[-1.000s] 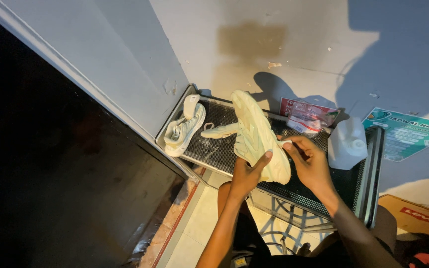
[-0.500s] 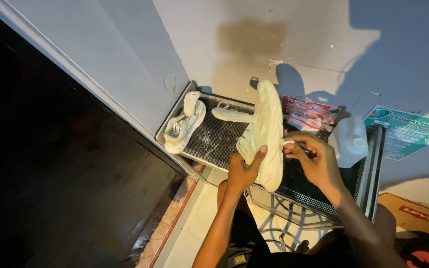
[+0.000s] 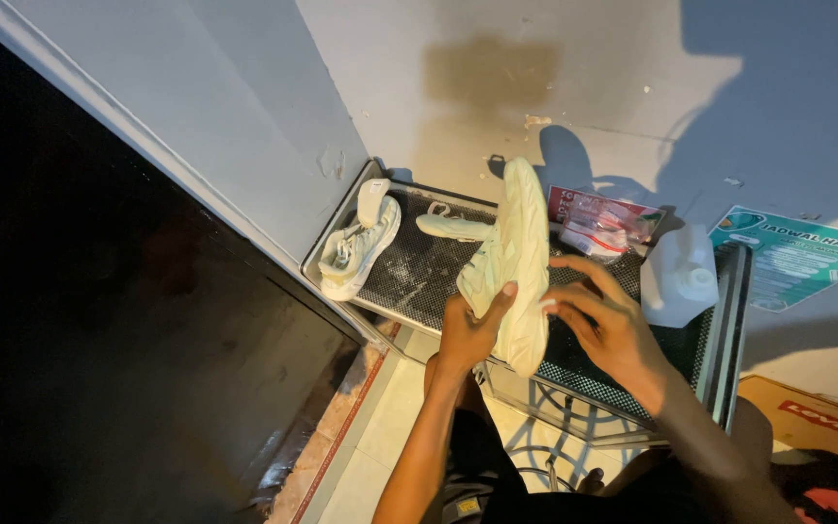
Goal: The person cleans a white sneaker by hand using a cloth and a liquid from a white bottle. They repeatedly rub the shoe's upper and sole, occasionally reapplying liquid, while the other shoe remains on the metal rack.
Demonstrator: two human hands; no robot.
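Note:
My left hand point(image 3: 469, 330) grips a pale cream sneaker point(image 3: 516, 257) by its heel end, holding it upright with the sole facing me, above a black mesh shelf point(image 3: 419, 277). My right hand point(image 3: 608, 325) rests against the sneaker's right side near the heel, fingers spread. A second cream sneaker point(image 3: 359, 247) lies at the shelf's left end against the wall. A loose cream insole point(image 3: 453, 226) lies on the mesh behind the held shoe.
A clear plastic packet point(image 3: 603, 225) and a white plastic jug point(image 3: 683, 277) sit on the shelf's right part. A printed sheet point(image 3: 792, 257) lies on the floor at right. A dark panel point(image 3: 99, 340) fills the left. Tiled floor shows below the shelf.
The held sneaker has been turned from tilted to more upright and lifted a little. My right hand shifted from pinching something at its edge to lying open against its side.

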